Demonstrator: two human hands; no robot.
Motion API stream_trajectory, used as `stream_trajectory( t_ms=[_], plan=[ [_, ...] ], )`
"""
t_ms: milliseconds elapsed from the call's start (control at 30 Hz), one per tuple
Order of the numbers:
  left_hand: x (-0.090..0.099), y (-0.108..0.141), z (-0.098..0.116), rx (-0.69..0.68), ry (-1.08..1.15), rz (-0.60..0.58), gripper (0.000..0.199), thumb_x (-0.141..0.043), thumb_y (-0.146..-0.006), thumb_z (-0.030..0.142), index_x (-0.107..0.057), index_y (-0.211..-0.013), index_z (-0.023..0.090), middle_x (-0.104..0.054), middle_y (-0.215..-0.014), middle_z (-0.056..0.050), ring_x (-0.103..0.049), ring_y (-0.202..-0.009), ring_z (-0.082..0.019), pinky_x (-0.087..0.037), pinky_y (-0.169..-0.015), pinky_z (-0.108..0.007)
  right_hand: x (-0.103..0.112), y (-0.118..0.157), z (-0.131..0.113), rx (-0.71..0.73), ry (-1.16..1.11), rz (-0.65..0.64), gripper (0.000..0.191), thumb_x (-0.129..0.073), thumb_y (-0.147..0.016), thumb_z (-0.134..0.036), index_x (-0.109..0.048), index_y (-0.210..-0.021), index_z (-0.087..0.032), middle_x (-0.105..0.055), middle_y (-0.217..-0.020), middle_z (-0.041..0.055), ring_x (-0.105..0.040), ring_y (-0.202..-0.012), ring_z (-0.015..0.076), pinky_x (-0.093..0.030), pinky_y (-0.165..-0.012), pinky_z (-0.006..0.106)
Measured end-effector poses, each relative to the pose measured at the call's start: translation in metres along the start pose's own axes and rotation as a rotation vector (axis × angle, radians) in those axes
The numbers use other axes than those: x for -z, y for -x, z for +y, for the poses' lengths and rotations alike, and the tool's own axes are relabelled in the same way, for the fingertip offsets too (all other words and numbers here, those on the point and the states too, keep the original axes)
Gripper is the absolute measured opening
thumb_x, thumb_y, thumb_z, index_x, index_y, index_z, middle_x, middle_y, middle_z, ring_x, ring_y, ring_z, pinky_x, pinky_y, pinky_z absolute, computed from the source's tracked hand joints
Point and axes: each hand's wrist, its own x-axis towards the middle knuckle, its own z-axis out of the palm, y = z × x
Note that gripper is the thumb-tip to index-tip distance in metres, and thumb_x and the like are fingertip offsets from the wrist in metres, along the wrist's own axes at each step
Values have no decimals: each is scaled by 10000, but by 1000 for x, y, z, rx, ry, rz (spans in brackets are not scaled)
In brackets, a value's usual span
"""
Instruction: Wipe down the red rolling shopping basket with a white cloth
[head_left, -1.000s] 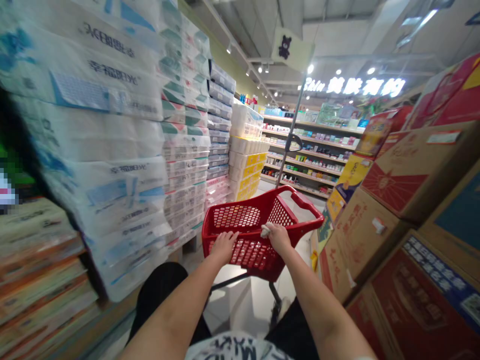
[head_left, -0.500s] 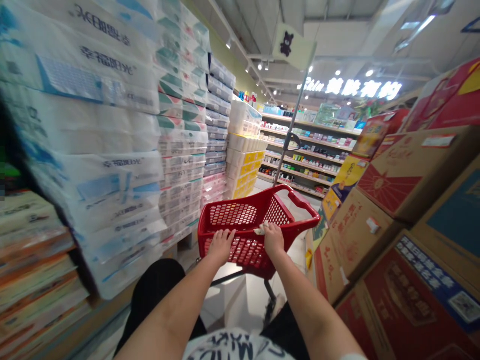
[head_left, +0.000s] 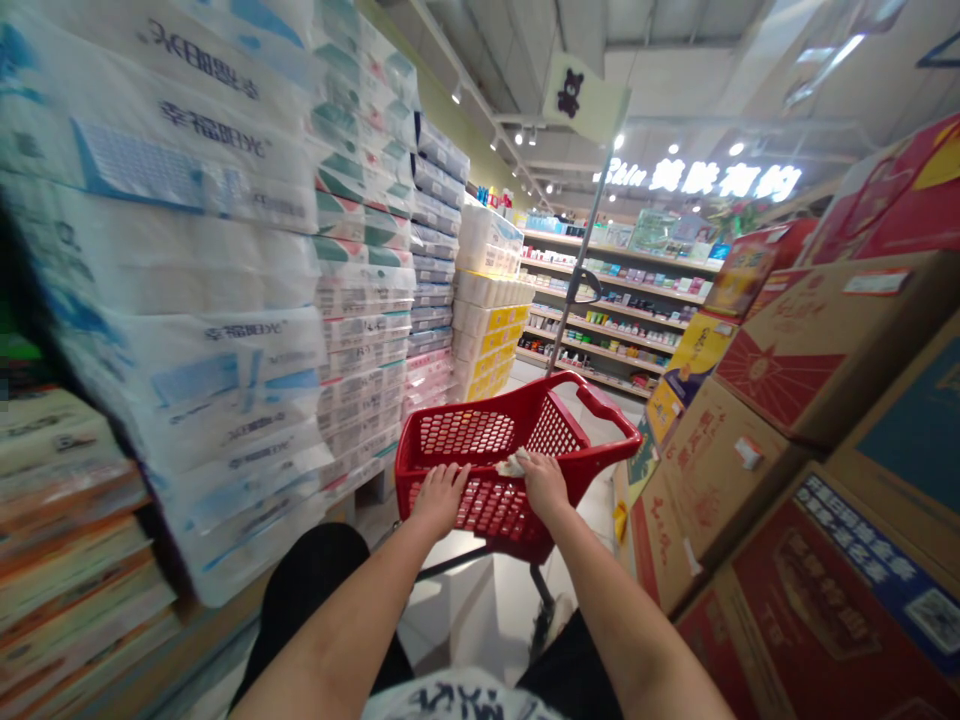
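A red plastic shopping cart (head_left: pixel 480 432) with a perforated basket stands in front of my knees, its near side towards me. My left hand (head_left: pixel 441 496) grips the basket's near rim left of the middle, its fingers laid over the edge. Further right on the same rim, my right hand (head_left: pixel 545 484) is closed on a crumpled whitish cloth (head_left: pixel 513 463) pressed against the edge. The cart's handle (head_left: pixel 600 405) sticks out to the right. Inside the basket, the part near the rim is hidden by the near wall and my hands.
Tall stacks of wrapped paper rolls (head_left: pixel 225 250) rise close on the left. Cardboard cartons (head_left: pixel 825 360) are piled on the right. A pole (head_left: pixel 592 240) with a bear-printed flag stands beyond the cart, before shelves (head_left: pixel 622 300) of small goods.
My right hand has slid a little to the left along the rim with the cloth. My left hand and the cart have hardly moved.
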Motion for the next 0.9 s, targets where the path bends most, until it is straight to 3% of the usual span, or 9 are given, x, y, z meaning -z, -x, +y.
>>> stream_trajectory(
  t_ms=[167, 333, 467, 633, 700, 800, 900],
  plan=[
    [1, 1, 2, 23, -18, 7, 626, -319, -850, 64, -318, -1463, 191, -417, -1457, -131, -369, -1344, -282, -253, -1117, -468, 9, 2, 10, -122, -22, 73, 380, -484, -878, -174, -613, -1223, -269, -639, -1217, 32, -520, -1121, 190, -251, -1021, 322],
    [1, 1, 3, 14, -15, 9, 636, -321, -847, 60, -305, -1469, 185, -408, -1463, -144, -360, -1350, -290, -243, -1123, -473, 5, 5, -2, -75, -29, 26, 361, -460, -886, -152, -627, -1174, -292, -612, -1273, 9, -494, -1167, 180, -187, -1051, 343],
    [-2, 1, 1, 1, -17, 10, 654, -346, -832, 67, -302, -1470, 202, -413, -1462, -130, -367, -1345, -284, -254, -1119, -481, 5, 4, -6, -204, 19, 94, 347, -466, -895, -179, -610, -1193, -284, -635, -1228, 19, -510, -1128, 198, -207, -1032, 361],
    [-1, 1, 0, 13, -30, 26, 646, -342, -837, 70, -306, -1469, 199, -421, -1456, -125, -369, -1344, -284, -250, -1118, -477, 8, -2, -1, 30, 53, -4, 344, -453, -893, -145, -633, -1156, -271, -642, -1211, 29, -518, -1130, 186, -214, -1034, 333],
    [2, 2, 0, 2, -9, 8, 639, -334, -842, 69, -311, -1467, 198, -416, -1459, -122, -366, -1344, -284, -246, -1120, -466, 13, -5, 9, 11, 69, -1, 339, -481, -882, -165, -631, -1162, -282, -665, -1150, 28, -530, -1104, 198, -239, -1015, 344],
    [4, 3, 2, 3, 15, 11, 627, -318, -848, 67, -322, -1463, 190, -409, -1460, -132, -360, -1342, -284, -228, -1124, -467, 20, -5, 27, -118, 91, 106, 346, -480, -885, -178, -616, -1196, -246, -667, -1127, 57, -546, -1052, 203, -285, -975, 336],
    [3, 2, 5, 36, 6, 31, 621, -306, -849, 72, -324, -1461, 176, -409, -1457, -151, -357, -1339, -292, -219, -1122, -483, 21, 0, 36, -35, 83, 124, 346, -453, -888, -140, -627, -1173, -234, -635, -1214, 59, -521, -1111, 202, -251, -1022, 347]
  ],
)
